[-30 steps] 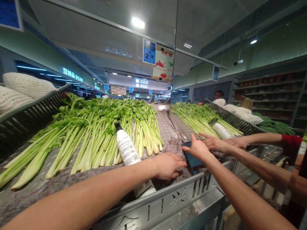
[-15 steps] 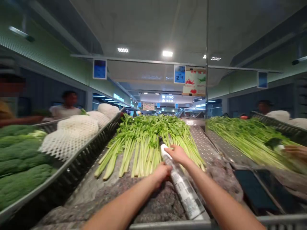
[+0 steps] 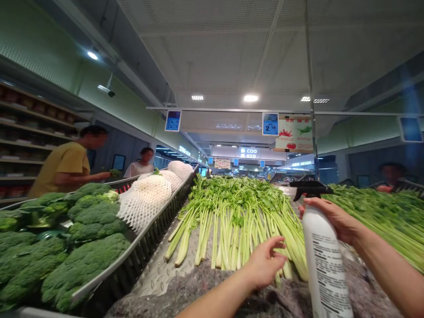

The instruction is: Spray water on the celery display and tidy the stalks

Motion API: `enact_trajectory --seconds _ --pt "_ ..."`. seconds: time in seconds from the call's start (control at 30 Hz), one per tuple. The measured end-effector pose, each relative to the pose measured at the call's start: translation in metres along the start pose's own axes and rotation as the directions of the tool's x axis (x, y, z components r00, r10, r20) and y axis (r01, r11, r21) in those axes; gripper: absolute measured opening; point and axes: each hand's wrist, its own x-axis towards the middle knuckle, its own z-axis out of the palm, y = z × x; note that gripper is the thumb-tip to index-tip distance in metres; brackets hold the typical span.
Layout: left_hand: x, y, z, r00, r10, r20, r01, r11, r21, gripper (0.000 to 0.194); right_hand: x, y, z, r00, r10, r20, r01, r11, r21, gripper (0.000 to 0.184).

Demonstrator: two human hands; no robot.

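Observation:
A white spray bottle (image 3: 326,260) with a black trigger head stands upright at the right, and my right hand (image 3: 334,216) is wrapped round its neck just under the trigger. My left hand (image 3: 266,263) hovers to the left of the bottle, fingers apart and slightly bent, with nothing in it. Behind and below that hand, green celery (image 3: 232,229) lies in a row on a patterned metal shelf, leaves toward the back and cut stalk ends toward me. A grey felt cloth (image 3: 172,289) runs along the front of the shelf.
On the left, broccoli (image 3: 86,260) and produce in white foam nets (image 3: 145,198) sit behind a dark crate wall (image 3: 149,245). A person in a yellow shirt (image 3: 66,165) and another person (image 3: 141,163) stand beyond. A mirror panel (image 3: 371,145) rises at right. Price signs (image 3: 270,124) hang overhead.
The spray bottle, lying on the shelf front earlier, was grasped and raised upright in my right hand. My left hand came off it and opened. The view swung left, showing the broccoli.

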Motion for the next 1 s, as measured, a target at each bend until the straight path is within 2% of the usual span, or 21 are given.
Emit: enact_trajectory --seconds 0.03,0.07,0.1,0.13,0.2,0.23,0.27,0.3,0.33,0.4,0.57,0.67,0.8,0.9,1.0 --pt "-0.001 0.003 -0.014 0.997 0.017 -0.069 -0.011 0.996 0.088 0.047 -0.001 0.0 -0.006 0.996 0.051 0.067 -0.058 0.992 0.108 0.022" --pt "-0.003 0.007 -0.031 0.981 0.044 -0.188 -0.014 0.988 0.155 0.043 -0.002 0.001 -0.012 0.986 0.103 0.129 -0.13 0.967 0.221 0.02" --pt "-0.005 0.01 -0.05 0.945 0.099 -0.312 -0.033 0.977 0.21 0.039 -0.003 0.001 -0.017 0.978 0.142 0.155 -0.184 0.935 0.302 0.018" --pt "-0.008 0.013 -0.071 0.889 0.158 -0.429 -0.052 0.967 0.25 0.034 -0.003 0.001 -0.021 0.977 0.162 0.14 -0.201 0.919 0.338 0.019" --pt "-0.014 0.015 -0.112 0.71 0.219 -0.669 -0.065 0.967 0.248 0.028 -0.005 0.0 -0.027 0.98 0.17 0.105 -0.196 0.919 0.343 0.024" --pt "-0.017 0.014 -0.13 0.616 0.225 -0.755 -0.078 0.971 0.225 0.028 -0.006 0.0 -0.029 0.983 0.163 0.089 -0.184 0.926 0.33 0.026" --pt "-0.021 0.012 -0.145 0.545 0.213 -0.811 -0.088 0.976 0.197 0.028 -0.007 -0.001 -0.03 0.986 0.151 0.069 -0.165 0.935 0.316 0.026" --pt "-0.026 0.01 -0.157 0.493 0.201 -0.846 -0.106 0.98 0.17 0.027 -0.007 -0.002 -0.031 0.99 0.139 0.037 -0.144 0.943 0.3 0.025" --pt "-0.03 0.008 -0.165 0.462 0.194 -0.866 -0.124 0.98 0.153 0.027 -0.008 -0.002 -0.031 0.991 0.134 0.0 -0.128 0.95 0.286 0.023" --pt "-0.036 0.005 -0.171 0.438 0.184 -0.88 -0.143 0.981 0.134 0.027 -0.01 -0.004 -0.031 0.99 0.136 -0.043 -0.119 0.954 0.275 0.02" --pt "-0.036 0.009 -0.165 0.455 0.225 -0.862 -0.146 0.973 0.177 0.03 -0.016 -0.012 -0.031 0.984 0.163 -0.072 -0.14 0.958 0.249 0.019" --pt "-0.034 0.013 -0.168 0.442 0.309 -0.842 -0.147 0.951 0.271 0.031 -0.024 -0.02 -0.035 0.992 0.077 -0.1 -0.053 0.974 0.222 0.02" --pt "-0.041 0.013 -0.183 0.399 0.35 -0.847 -0.093 0.935 0.343 0.03 -0.036 -0.038 -0.035 0.969 -0.133 -0.206 0.177 0.961 0.214 0.019" --pt "-0.048 0.012 -0.194 0.345 0.366 -0.865 -0.058 0.928 0.369 0.031 -0.041 -0.053 -0.021 0.962 -0.173 -0.213 0.224 0.943 0.245 0.018" --pt "-0.055 0.011 -0.202 0.329 0.397 -0.857 -0.034 0.912 0.409 0.033 -0.041 -0.064 -0.001 0.966 -0.199 -0.162 0.239 0.928 0.284 0.017"
